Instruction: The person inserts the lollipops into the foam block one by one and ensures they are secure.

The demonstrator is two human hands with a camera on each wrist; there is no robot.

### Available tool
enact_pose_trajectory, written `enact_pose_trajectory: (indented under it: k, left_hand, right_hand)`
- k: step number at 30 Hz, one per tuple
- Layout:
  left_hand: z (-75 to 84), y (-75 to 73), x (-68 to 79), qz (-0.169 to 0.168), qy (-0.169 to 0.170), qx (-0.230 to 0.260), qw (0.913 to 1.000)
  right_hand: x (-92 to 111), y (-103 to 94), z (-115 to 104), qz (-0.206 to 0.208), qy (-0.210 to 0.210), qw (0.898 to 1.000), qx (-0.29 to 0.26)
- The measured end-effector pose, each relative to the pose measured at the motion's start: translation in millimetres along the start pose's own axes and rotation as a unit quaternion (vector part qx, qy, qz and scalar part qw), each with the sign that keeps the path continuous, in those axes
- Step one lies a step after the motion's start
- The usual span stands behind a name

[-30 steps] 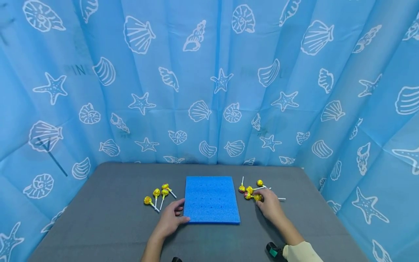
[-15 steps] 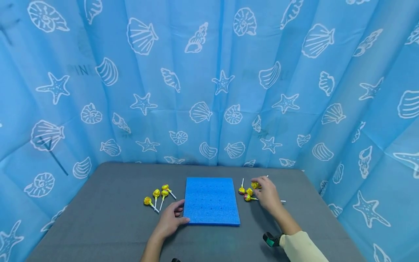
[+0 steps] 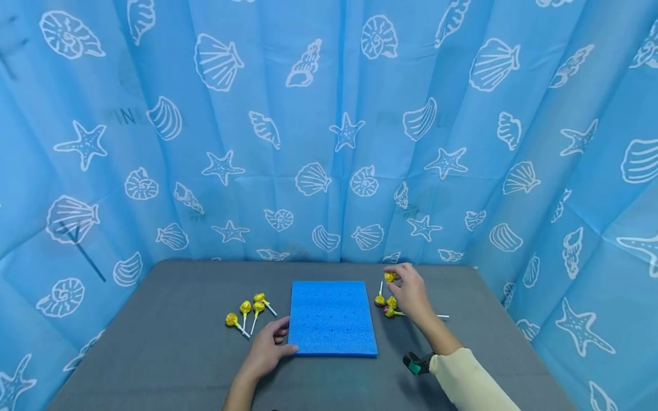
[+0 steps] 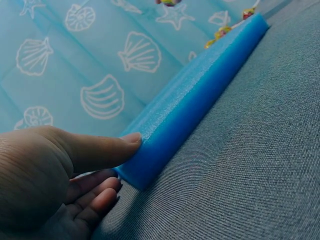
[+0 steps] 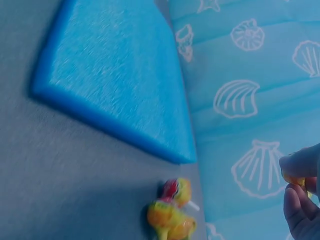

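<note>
A flat blue foam block with rows of small holes lies on the grey table. My left hand is at its left side, the straight thumb resting on the near left corner and the other fingers loose beside the edge. To the right of the block, my right hand pinches a yellow-wrapped lollipop by its head, raised over the table. Fingers cover most of this lollipop in the right wrist view. Several more lollipops lie just below that hand, beside the block's right edge.
Left of the block lies another group of several yellow lollipops, sticks pointing toward me. A lone white stick end shows right of my right forearm. Behind the table hangs a blue curtain with white shells and starfish.
My right hand has picked up a lollipop from the right group and carried it up and leftward. The left hand and the foam block have stayed in place.
</note>
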State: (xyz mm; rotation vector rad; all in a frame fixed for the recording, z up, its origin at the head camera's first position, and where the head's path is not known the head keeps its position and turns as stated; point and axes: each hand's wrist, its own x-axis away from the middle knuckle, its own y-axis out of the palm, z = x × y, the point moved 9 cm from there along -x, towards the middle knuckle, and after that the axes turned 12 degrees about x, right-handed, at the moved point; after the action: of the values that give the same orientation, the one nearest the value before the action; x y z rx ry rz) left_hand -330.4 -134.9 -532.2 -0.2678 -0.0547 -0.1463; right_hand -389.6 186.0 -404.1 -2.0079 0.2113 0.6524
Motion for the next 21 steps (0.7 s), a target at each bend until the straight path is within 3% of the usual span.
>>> enact_pose_trajectory:
  k: [21]
  left_hand:
    - [-3.6,1.9,-1.4,0.003,-0.009,-0.001,1.0]
  right_hand:
    - [-21,10.1,-20,-0.012,0.034,0.998,-0.054]
